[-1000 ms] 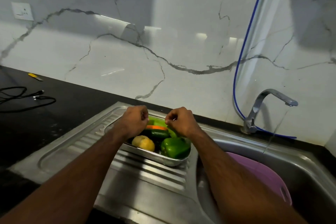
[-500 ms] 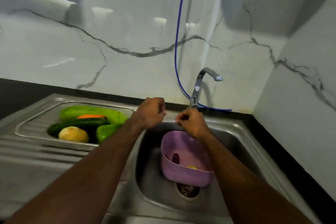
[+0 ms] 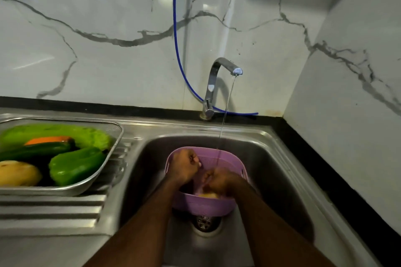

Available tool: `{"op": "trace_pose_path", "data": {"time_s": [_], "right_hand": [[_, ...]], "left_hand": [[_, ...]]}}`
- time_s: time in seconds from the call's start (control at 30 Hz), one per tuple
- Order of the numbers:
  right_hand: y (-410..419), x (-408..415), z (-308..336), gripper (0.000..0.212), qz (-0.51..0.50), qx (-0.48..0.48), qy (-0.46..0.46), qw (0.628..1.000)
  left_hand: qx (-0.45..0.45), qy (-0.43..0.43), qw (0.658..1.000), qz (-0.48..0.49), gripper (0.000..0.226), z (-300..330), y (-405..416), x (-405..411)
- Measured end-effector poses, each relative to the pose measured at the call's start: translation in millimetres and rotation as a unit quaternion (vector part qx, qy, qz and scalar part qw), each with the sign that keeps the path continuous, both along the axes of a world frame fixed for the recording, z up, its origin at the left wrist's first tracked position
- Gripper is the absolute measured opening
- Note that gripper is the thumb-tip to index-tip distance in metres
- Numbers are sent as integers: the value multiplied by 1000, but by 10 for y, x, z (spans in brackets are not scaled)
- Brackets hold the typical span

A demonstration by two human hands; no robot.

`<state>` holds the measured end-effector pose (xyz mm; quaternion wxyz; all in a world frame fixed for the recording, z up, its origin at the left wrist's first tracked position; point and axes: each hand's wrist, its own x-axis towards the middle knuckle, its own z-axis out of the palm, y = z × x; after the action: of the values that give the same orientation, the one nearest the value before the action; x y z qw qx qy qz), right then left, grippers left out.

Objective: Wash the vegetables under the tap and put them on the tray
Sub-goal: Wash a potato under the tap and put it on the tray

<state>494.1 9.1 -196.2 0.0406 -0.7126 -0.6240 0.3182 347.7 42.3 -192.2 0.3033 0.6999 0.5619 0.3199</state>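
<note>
A steel tray (image 3: 108,159) on the draining board at left holds a green pepper (image 3: 73,169), a yellowish potato (image 3: 17,173), a dark cucumber (image 3: 39,149), an orange carrot (image 3: 46,140) and a pale green gourd (image 3: 65,132). A purple basket (image 3: 217,205) sits in the sink (image 3: 271,158) under the tap (image 3: 225,67), which runs a thin stream. My left hand (image 3: 184,167) hovers over the basket's left rim, fingers curled, holding nothing I can see. My right hand (image 3: 218,182) is inside the basket under the stream, on a yellow vegetable (image 3: 208,195); its grip is hidden.
The drain (image 3: 202,222) lies just in front of the basket. A blue hose (image 3: 176,34) hangs down the marble wall to behind the tap. A wall corner closes the right side, with a black counter strip (image 3: 325,162) along it.
The view swung right from the tray to the sink. Both hands moved from the tray and dropped into the purple basket. Water now runs onto my right hand.
</note>
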Motion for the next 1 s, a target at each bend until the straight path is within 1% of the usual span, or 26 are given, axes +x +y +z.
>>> {"op": "trace_pose_path", "data": {"time_s": [0.07,0.13,0.2,0.3,0.43,0.5,0.57,0.63,0.67,0.73,0.77,0.8,0.83,0.87,0.9,0.93,1.0], "right_hand": [[48,-28,-55,37,23,-57,-16,998],[87,-41,-62,40,34,-78,-29,996],[109,-73,-55,44,55,-101,-45,992],[117,-91,-86,50,59,-101,-45,992],[73,-147,-43,43,40,-123,-35,991],[43,-177,63,43,62,-95,-16,993],[-61,-210,225,49,79,-67,-18,994],[-3,-96,29,57,55,-68,-10,996],[19,-44,-12,55,24,-63,7,998],[68,17,-75,39,-49,-31,75,995],[109,40,-87,35,-82,1,116,990],[135,47,-57,34,-120,35,163,979],[168,51,-9,35,-158,67,222,960],[192,45,49,35,-197,95,288,932],[218,32,122,31,-231,115,358,897],[222,13,202,26,-260,120,436,853],[212,12,314,18,-287,101,560,770]], "left_hand": [[-4,-6,1000,0,4,-39,68,26],[5,-10,1000,11,5,-26,93,39],[6,10,1000,6,7,-72,102,46],[-2,37,999,-9,7,-173,106,53],[-14,26,1000,-8,7,-187,103,48],[-24,19,999,-15,5,-200,101,52],[-28,22,999,-19,4,-196,93,48],[-29,13,999,-13,5,-198,95,49],[-29,-1,1000,-7,6,-196,108,53],[-29,-35,999,15,13,-212,129,77],[-31,-58,997,28,15,-222,146,89],[-35,-82,995,42,17,-227,162,100],[-40,-104,993,51,18,-217,174,114],[-53,-128,989,48,21,-199,168,131],[-76,-163,983,32,24,-177,150,165],[-102,-203,974,5,25,-166,116,206],[-146,-271,950,-45,22,-129,36,296]]}}
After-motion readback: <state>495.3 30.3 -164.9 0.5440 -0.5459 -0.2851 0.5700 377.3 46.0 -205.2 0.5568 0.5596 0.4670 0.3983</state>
